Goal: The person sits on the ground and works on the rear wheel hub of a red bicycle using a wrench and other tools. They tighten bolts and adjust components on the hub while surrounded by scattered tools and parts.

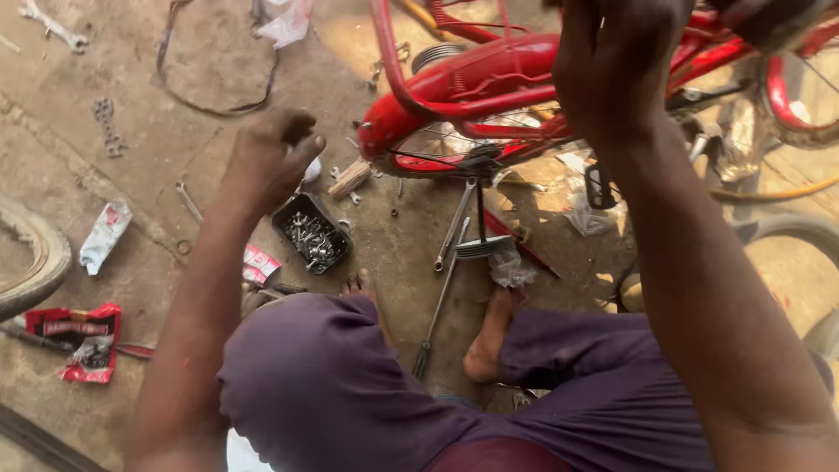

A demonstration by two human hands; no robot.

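A red bicycle [489, 79] lies across the top of the head view, its frame and wheel spokes over the concrete floor. My right hand [612, 65] is raised against the bicycle's frame, fingers curled; what it grips is hidden behind it. My left hand [271, 157] hovers loosely closed just above and left of a small black tray [288, 217] full of bolts and nuts. Whether it pinches anything is unclear. I squat, purple trousers and bare feet below.
Spanners [454, 223] and a long rod [437, 310] lie by the wheel. A tyre [39, 262] sits at the left edge, with red packets [83, 336], a white wrapper [105, 234], a chain piece [109, 127] and a loose cable [210, 105] scattered about.
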